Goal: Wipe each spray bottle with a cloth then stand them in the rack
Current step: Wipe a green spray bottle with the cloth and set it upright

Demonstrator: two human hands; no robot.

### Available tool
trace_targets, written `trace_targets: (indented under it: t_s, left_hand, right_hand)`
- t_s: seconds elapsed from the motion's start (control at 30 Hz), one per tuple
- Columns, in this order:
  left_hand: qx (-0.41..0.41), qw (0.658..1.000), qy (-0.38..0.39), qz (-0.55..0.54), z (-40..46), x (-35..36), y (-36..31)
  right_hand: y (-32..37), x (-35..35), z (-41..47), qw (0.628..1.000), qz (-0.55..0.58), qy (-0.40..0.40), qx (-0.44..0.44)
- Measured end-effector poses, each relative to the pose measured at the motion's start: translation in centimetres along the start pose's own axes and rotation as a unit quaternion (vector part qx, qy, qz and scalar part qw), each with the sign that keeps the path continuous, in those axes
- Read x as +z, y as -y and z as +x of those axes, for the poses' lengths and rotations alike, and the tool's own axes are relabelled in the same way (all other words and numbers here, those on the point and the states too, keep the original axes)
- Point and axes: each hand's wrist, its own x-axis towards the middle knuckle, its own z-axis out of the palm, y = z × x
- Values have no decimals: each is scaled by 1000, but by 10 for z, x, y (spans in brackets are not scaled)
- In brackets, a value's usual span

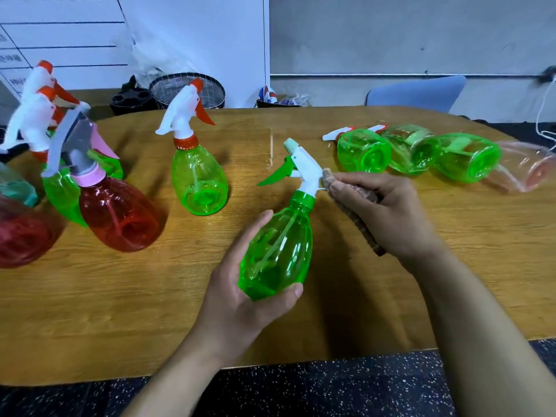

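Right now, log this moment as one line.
left hand: holds clear green plastic spray bottle | right hand: brown cloth on white trigger head | stage: wiping

The left hand [240, 302] is gripping a translucent green plastic spray bottle [278, 254] above the wooden table [120, 311]. The right hand [388, 218] is pressing a brown cloth [355, 203] against its white trigger head [307, 167].

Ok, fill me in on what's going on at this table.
A person is cleaning spray bottles. The left hand grips a green spray bottle by its body, tilted above the wooden table, while the right hand presses a brown cloth against its white spray head. To the left several bottles stand upright; to the right four more lie on their sides. No rack can be made out.
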Motion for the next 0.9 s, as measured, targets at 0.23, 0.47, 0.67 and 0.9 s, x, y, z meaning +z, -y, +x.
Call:
trace_targets:
  t_s: [0.23,0.47,0.67,0.9]
  left_hand:
    - [31,995,16,94,0,-1,-1]
    - [41,992,25,116,-1,-1,-3]
    - [16,998,1,63,0,0,-6]
    - [-10,996,-68,-54,2,0,-6]
  right_hand:
    - [7,-4,5,989,86,-120,-14]
    - [7,22,7,993,20,-102,-61]
    - [-5,10,-3,996,-51,-57,-41]
    - [-18,18,-24,993,2,-109,47]
